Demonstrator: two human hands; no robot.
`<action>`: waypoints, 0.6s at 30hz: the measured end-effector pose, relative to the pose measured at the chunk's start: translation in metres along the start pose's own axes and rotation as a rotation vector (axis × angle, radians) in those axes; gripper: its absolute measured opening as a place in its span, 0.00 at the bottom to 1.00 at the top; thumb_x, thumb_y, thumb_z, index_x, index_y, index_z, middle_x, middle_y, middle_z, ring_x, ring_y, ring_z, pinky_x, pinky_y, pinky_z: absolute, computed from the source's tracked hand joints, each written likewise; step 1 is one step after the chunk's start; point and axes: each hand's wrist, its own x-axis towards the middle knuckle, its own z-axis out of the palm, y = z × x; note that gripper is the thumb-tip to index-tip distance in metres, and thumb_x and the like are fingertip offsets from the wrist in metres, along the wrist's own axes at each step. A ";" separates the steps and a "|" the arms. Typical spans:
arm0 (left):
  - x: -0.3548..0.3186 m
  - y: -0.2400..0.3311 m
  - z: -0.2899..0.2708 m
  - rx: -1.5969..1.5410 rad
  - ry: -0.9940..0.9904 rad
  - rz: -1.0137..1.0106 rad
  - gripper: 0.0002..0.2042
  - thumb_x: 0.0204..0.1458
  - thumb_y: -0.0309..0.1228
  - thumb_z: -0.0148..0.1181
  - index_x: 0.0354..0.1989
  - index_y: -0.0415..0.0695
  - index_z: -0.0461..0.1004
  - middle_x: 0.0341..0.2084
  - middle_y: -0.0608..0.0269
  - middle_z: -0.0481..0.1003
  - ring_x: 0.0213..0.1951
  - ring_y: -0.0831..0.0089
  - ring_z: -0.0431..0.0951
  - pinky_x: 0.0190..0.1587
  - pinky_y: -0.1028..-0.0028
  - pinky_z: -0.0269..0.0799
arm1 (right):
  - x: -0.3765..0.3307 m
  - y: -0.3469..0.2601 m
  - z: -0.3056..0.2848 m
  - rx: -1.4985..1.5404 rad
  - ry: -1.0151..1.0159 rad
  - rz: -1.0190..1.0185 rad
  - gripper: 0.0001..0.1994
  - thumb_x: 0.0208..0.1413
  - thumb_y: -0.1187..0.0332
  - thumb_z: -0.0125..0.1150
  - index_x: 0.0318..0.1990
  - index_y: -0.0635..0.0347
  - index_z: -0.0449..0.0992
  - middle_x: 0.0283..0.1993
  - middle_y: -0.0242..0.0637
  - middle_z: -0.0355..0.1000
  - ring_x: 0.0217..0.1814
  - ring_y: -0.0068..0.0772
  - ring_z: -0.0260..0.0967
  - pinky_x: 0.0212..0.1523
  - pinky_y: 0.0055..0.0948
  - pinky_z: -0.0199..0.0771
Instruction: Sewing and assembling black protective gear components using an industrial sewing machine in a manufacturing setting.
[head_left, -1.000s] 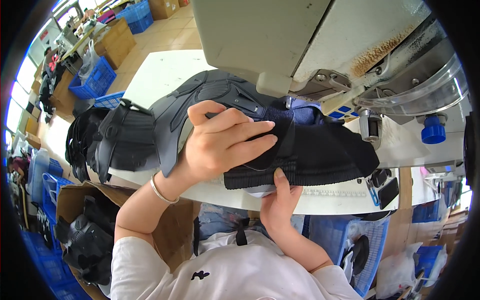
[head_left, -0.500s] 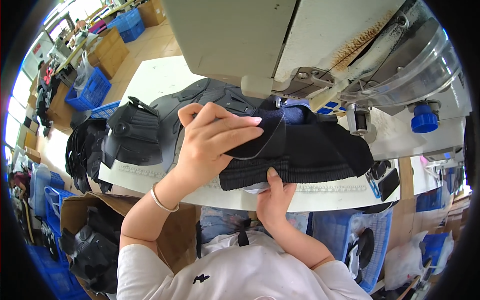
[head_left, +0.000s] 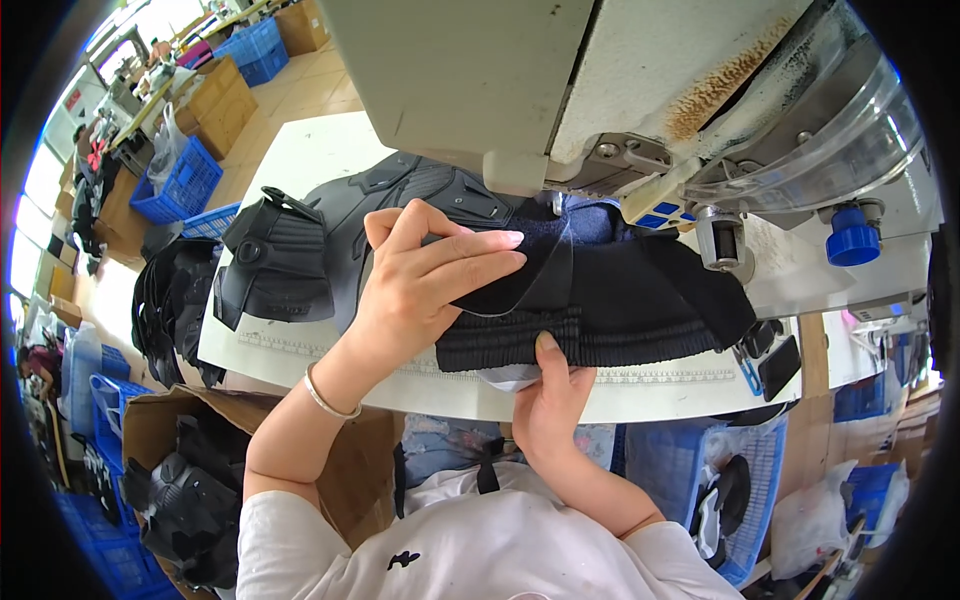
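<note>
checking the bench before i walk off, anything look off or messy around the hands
Nothing looks damaged or spilled. Left hand lies flat on the black knit piece under the sewing machine; right hand pinches its ribbed edge. Black padded parts overhang the table.

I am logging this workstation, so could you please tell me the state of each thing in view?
left hand: fingers flat, pressing on the black knit piece
right hand: thumb up, gripping the ribbed edge
black knit piece: spread flat on the table, partly under the sewing machine
sewing machine: above the fabric
cardboard box: open, holding black parts
</note>
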 end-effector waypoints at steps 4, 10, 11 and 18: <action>-0.004 -0.002 0.003 -0.030 0.010 -0.044 0.22 0.26 0.18 0.59 0.37 0.49 0.81 0.42 0.75 0.79 0.36 0.75 0.70 0.40 0.71 0.51 | 0.000 -0.003 0.003 -0.023 0.025 -0.009 0.23 0.52 0.77 0.56 0.56 0.65 0.61 0.56 0.38 0.64 0.57 0.28 0.62 0.59 0.30 0.59; -0.011 0.013 0.010 -0.013 0.022 -0.067 0.23 0.30 0.20 0.60 0.41 0.48 0.79 0.46 0.74 0.77 0.39 0.72 0.69 0.43 0.70 0.53 | 0.007 -0.005 -0.003 -0.032 -0.018 -0.069 0.23 0.52 0.77 0.57 0.56 0.65 0.61 0.56 0.38 0.64 0.56 0.28 0.62 0.59 0.29 0.59; -0.013 0.027 0.012 -0.027 0.026 -0.160 0.22 0.33 0.22 0.61 0.43 0.47 0.78 0.49 0.69 0.74 0.41 0.70 0.69 0.46 0.69 0.54 | 0.008 -0.007 -0.006 -0.039 -0.002 -0.055 0.23 0.52 0.77 0.57 0.56 0.65 0.61 0.56 0.38 0.64 0.57 0.28 0.62 0.60 0.29 0.59; -0.051 0.065 0.021 -1.486 0.692 -1.164 0.24 0.56 0.43 0.58 0.53 0.36 0.65 0.49 0.55 0.70 0.51 0.70 0.69 0.57 0.66 0.63 | 0.006 0.011 -0.009 -0.086 0.062 -0.040 0.24 0.52 0.78 0.58 0.57 0.65 0.60 0.57 0.37 0.63 0.57 0.27 0.61 0.60 0.28 0.59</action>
